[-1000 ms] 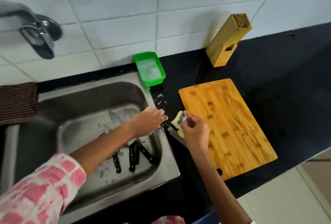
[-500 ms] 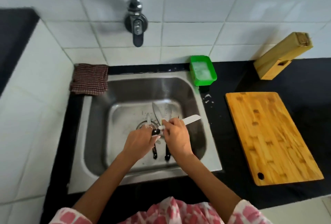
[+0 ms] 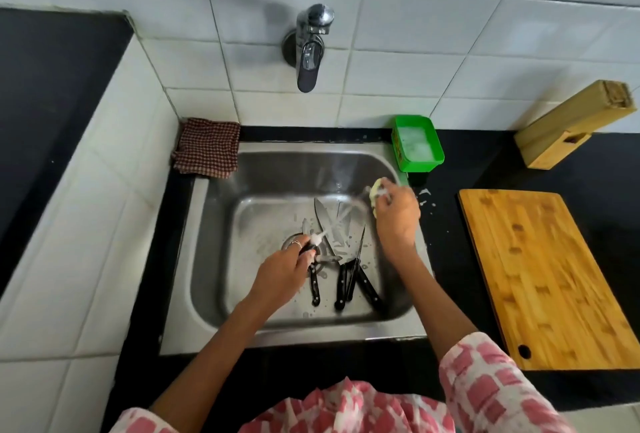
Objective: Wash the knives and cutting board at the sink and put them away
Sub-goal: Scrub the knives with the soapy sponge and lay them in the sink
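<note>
With a soapy knife (image 3: 320,237) gripped at its handle by the left hand (image 3: 280,271) over the sink (image 3: 221,259) and the sponge (image 3: 375,192) clutched in the right hand (image 3: 396,218), wiping is best directed away from the edge.

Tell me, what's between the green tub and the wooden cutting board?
In the head view, only bare black counter with a few white suds splashes lies between the green tub and the cutting board.

views: 1, head-worn wide-angle | position: above the counter, close | facing: steeply down and forward | centre of frame: rectangular stainless steel sink (image 3: 221,294) | top: white tiled wall (image 3: 450,34) | right edge: rectangular wooden cutting board (image 3: 540,277)
</note>
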Motion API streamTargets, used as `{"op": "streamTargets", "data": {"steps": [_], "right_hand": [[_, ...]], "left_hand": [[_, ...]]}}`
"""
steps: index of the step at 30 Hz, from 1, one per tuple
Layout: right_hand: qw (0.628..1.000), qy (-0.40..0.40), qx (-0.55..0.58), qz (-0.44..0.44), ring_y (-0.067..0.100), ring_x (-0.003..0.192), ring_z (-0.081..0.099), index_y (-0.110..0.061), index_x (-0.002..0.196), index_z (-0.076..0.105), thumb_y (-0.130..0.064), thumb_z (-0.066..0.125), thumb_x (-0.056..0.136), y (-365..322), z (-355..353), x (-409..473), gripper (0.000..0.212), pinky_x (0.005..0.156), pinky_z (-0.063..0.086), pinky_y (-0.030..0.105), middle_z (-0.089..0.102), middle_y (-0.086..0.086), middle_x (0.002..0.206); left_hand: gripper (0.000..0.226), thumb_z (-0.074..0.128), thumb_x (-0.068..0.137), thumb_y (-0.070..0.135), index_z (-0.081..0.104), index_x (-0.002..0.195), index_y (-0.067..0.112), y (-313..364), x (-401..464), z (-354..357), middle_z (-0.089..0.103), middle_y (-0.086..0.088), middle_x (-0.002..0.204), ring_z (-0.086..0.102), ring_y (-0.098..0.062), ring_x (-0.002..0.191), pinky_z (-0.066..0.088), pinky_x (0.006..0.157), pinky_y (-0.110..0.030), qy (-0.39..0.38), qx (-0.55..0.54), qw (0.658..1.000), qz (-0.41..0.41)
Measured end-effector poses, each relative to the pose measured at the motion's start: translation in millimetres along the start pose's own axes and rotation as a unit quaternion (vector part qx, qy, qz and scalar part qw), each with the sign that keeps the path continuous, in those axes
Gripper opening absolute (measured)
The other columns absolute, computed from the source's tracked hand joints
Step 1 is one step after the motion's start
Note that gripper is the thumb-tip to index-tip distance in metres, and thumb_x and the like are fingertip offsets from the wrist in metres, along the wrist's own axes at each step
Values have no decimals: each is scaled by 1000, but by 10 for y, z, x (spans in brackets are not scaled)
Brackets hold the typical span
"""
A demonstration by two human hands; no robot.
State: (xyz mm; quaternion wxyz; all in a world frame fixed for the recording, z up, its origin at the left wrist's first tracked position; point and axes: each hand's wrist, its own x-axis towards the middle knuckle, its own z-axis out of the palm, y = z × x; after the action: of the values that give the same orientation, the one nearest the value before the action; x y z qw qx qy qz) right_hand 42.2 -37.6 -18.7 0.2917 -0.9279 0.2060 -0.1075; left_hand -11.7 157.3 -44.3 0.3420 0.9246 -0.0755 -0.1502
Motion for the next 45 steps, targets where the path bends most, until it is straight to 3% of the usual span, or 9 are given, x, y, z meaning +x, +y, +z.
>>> {"op": "streamTargets", "data": {"steps": [7, 13, 20, 24, 26, 29, 34, 42, 45], "right_hand": [[972, -69, 95, -205, 20, 78, 59, -4, 105, 69, 4, 59, 85, -403, 161, -680, 24, 71, 53, 30, 65, 4, 86], [982, -55, 41, -175, 24, 88, 56, -7, 109, 69, -6, 54, 89, -578, 172, -136, 24, 80, 45, 31, 65, 11, 95], [996, -48, 46, -61, 9, 54, 46, -13, 88, 72, -5, 53, 89, -481, 36, 433, 20, 49, 36, 10, 68, 7, 92], [991, -38, 126, -30, 4, 50, 41, -10, 102, 69, -4, 54, 88, -572, -26, 142, 21, 47, 35, 16, 65, 4, 84], [984, -118, 128, -24, 1, 45, 43, -5, 86, 68, -4, 54, 88, -640, 7, -345, 14, 42, 35, 10, 63, -9, 89], [982, -158, 95, -41, 5, 71, 48, -10, 118, 63, -11, 53, 92, -657, 54, -1049, 28, 56, 34, 0, 51, -2, 94], [985, -131, 108, -5, 14, 80, 52, -6, 119, 61, -14, 54, 93, -716, 79, -888, 28, 69, 39, 14, 53, 4, 97], [969, -181, 165, -29, 3, 66, 48, -13, 117, 64, -9, 57, 90, -540, -62, -1293, 28, 58, 38, 4, 54, -1, 90], [980, -139, 144, 6, 10, 70, 49, -20, 98, 68, -12, 55, 91, -608, -8, -908, 16, 56, 38, 7, 56, 5, 91]], "left_hand": [[34, 29, 102, 30, 42, 134, 32, 84, 96, -159, 40, 5, 59, 28, -3, 38, 24, 34, -17, -118, -445, 879, -126], [28, 34, 101, 33, 45, 123, 21, 57, 24, -259, 37, 4, 60, 23, -1, 35, 22, 29, -13, -177, -598, 772, -122], [39, 36, 99, 29, 38, 132, 10, 50, -76, -173, 42, 6, 56, 28, -1, 34, 26, 29, -13, -200, -617, 752, -117], [41, 34, 97, 28, 42, 131, 5, 140, -24, -108, 69, -10, 89, 68, -20, 80, 58, 72, -29, -167, -680, 705, -112], [38, 28, 100, 30, 52, 121, 10, 181, 54, -87, 70, -8, 104, 64, -24, 100, 55, 84, -36, -144, -720, 665, -136], [56, 20, 98, 49, 55, 124, 12, 226, 128, -53, 65, -7, 114, 63, -20, 100, 50, 88, -36, -112, -753, 619, -191], [45, 27, 100, 40, 62, 102, 12, 291, 134, 23, 73, -3, 81, 69, -14, 76, 51, 77, -29, -97, -737, 638, -200], [41, 29, 101, 31, 52, 125, 7, 292, 350, -63, 61, 1, 120, 49, -13, 117, 36, 105, -40, -80, -768, 600, -208], [28, 39, 98, 21, 60, 109, 6, 315, 351, -38, 65, -4, 99, 65, -12, 89, 54, 77, -29, -65, -744, 620, -239]]}}
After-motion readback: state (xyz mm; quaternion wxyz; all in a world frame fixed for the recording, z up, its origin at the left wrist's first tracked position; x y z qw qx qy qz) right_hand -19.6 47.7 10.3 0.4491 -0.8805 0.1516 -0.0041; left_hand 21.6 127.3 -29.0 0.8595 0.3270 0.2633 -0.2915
